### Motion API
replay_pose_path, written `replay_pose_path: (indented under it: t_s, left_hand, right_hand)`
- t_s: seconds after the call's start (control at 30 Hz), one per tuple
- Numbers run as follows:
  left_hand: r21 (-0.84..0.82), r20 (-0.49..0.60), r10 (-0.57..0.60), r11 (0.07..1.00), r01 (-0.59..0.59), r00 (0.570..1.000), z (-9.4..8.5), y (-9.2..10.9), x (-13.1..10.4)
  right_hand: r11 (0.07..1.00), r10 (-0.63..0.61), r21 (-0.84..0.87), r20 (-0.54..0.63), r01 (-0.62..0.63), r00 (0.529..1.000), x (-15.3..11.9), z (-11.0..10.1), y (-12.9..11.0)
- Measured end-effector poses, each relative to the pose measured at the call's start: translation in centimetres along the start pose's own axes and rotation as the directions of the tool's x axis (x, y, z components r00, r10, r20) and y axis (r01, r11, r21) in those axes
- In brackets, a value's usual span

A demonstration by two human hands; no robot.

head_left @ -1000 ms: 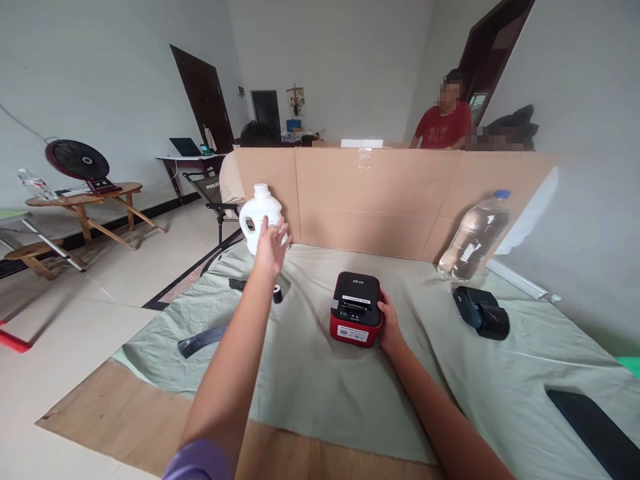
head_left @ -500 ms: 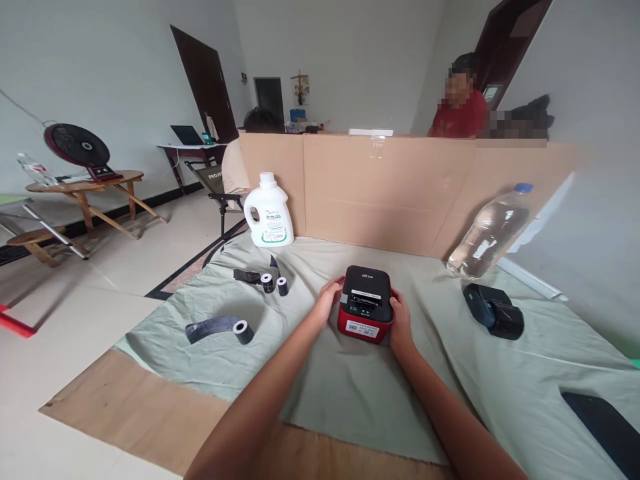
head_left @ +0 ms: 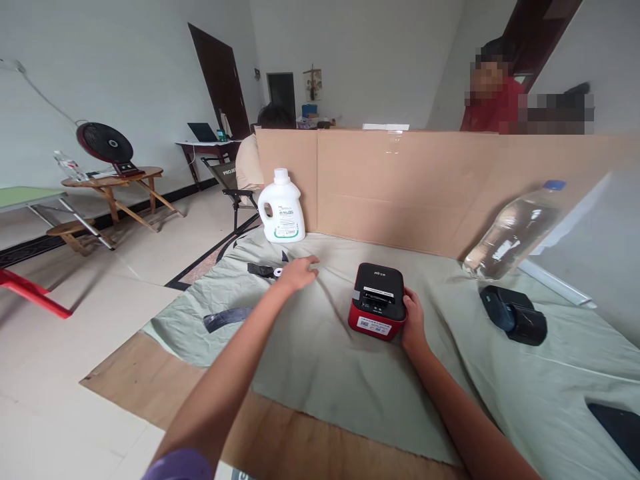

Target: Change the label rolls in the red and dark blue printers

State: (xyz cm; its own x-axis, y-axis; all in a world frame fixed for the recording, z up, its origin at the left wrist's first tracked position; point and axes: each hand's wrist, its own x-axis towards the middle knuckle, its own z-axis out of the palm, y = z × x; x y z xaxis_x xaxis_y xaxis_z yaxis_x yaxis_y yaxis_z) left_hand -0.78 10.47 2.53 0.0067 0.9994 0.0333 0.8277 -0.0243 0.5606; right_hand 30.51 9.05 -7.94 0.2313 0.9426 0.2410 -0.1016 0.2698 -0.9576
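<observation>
- The left hand point(head_left: 299, 273) is spreading its fingers point(head_left: 313, 260) apart, with nothing showing between them; I can't tell whether they are touching the cloth point(head_left: 320, 400).
- The right hand point(head_left: 415, 327) is pressing its thumb against the right side of the printer point(head_left: 379, 303); its other fingers are mostly hiding, so whether they are really gripping I can't say.
- With support showing on one side only, a harder push could be turning or sliding the printer leftward, as nothing is bracing its far side.
- The cloth is wrinkling around it, so I'm judging that a drag could be bunching folds and tipping the base.
- The left wrist is partly covering a roll point(head_left: 279, 272); a low sweep back could be knocking it and sending it rolling.
- The printer is sitting upright on the cloth, touching the right fingers and lying to the right of the left ones, clearly apart from them.
- Farther out, the jug point(head_left: 283, 213) is standing beyond the left fingers, near the cardboard point(head_left: 380, 187).
</observation>
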Motion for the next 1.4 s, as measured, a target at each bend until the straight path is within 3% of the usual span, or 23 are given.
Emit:
replay_pose_path:
  t_s: [0.1, 0.2, 0.33, 0.47, 0.63, 0.8, 0.9, 1.0, 1.07, 1.1, 1.27, 1.4]
  left_hand:
    - [0.434, 0.252, -0.088, 0.900, -0.031, 0.964, -3.2, -2.0, 0.8]
    - [0.586, 0.362, -0.031, 0.785, -0.202, 0.932, -3.8, -2.7, 0.8]
    - [0.648, 0.316, 0.163, 0.682, -0.338, 0.935, -3.7, -2.1, -1.0]
    - [0.585, 0.323, 0.237, 0.711, -0.391, 0.916, -4.4, -0.8, -5.1]
    - [0.542, 0.429, 0.133, 0.753, -0.373, 0.893, -3.8, 0.2, -9.8]
    - [0.556, 0.469, 0.057, 0.756, -0.345, 0.881, -2.9, 0.3, -11.4]
    - [0.449, 0.422, 0.143, 0.825, -0.343, 0.896, -4.0, -0.4, -10.6]
    - [0.279, 0.181, 0.237, 0.918, -0.281, 0.955, -6.0, -2.4, -8.1]
    - [0.291, 0.015, 0.182, 0.940, -0.179, 0.983, -6.9, -4.1, -5.8]
    - [0.336, -0.001, 0.176, 0.927, -0.165, 0.984, -7.0, -5.0, -4.7]
    - [0.555, 0.284, 0.213, 0.758, -0.342, 0.935, -5.9, -7.1, -1.2]
    - [0.640, 0.277, 0.150, 0.708, -0.299, 0.949, -5.7, -7.3, -0.8]
  right_hand:
    - [1.000, -0.004, 0.007, 0.002, 0.004, 1.000, -0.1, 0.2, -0.4]
    - [1.000, -0.004, 0.006, -0.002, 0.004, 1.000, -0.3, 0.4, -0.9]
    - [1.000, -0.027, -0.016, -0.008, 0.027, 1.000, -0.4, 0.6, -1.5]
    - [1.000, -0.010, 0.003, -0.011, 0.010, 1.000, -0.4, 0.6, -1.4]
    - [1.000, 0.004, 0.017, -0.012, -0.004, 1.000, -0.4, 0.6, -1.1]
    - [1.000, 0.012, 0.023, -0.005, -0.012, 1.000, -0.3, 0.6, -1.1]
    - [0.999, 0.023, 0.032, -0.007, -0.023, 1.000, -0.2, 0.5, -1.0]
    - [0.999, 0.026, 0.030, -0.004, -0.026, 1.000, -0.1, 0.5, -0.8]
    - [0.999, 0.024, 0.028, -0.003, -0.024, 1.000, -0.1, 0.4, -0.8]
    - [0.999, 0.024, 0.027, -0.002, -0.024, 1.000, -0.1, 0.4, -0.8]
    - [1.000, 0.013, 0.025, 0.011, -0.013, 1.000, -0.2, 0.4, -0.9]
    - [1.000, -0.005, 0.007, 0.010, 0.005, 1.000, -0.1, 0.4, -0.9]
